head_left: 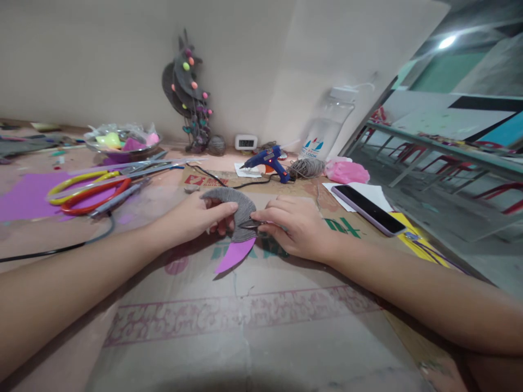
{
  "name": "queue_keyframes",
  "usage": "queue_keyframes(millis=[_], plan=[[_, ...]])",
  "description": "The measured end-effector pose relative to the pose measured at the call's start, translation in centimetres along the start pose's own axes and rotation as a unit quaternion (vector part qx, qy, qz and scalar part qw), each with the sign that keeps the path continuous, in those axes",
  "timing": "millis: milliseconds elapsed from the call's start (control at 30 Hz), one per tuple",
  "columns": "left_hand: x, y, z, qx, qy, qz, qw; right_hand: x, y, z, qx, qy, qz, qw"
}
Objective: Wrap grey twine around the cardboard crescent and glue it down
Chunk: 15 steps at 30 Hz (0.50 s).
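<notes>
Between the thumb and fingers of my left hand (210,216) is a crescent moon (229,200), mostly wrapped in grey yarn. Its lower tip is bare purple paper or felt (235,256) and points down and to the left. My right hand (296,227) is closed, thumb against fingers, on a thin metal tool (250,224). The tool's pointed end rests at the yarn-wrapped face of the moon, and its other end is hidden in my fingers, so its exact kind is unclear.
A cardboard sheet (245,348) lies under my hands. Behind stand a blue glue gun (267,160), a grey yarn ball (307,168), a timer (245,142) and a water bottle (327,125). Scissors (96,193) lie left, a phone (368,209) right. A pom-pom-trimmed moon decoration (188,81) is at the wall.
</notes>
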<state>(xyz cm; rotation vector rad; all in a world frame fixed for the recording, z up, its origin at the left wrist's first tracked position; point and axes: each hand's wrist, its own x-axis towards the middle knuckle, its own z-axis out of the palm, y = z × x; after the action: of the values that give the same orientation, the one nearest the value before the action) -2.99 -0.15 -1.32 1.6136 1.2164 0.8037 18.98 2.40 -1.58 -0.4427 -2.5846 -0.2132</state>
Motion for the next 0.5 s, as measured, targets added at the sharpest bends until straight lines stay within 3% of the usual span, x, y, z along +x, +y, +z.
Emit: queue_keyframes(millis=[500], plan=[[0.0,-0.02,-0.1,0.01,0.005,0.019,1.0,0.11,-0.06,-0.08,-0.005,-0.006,0.009,1.0]])
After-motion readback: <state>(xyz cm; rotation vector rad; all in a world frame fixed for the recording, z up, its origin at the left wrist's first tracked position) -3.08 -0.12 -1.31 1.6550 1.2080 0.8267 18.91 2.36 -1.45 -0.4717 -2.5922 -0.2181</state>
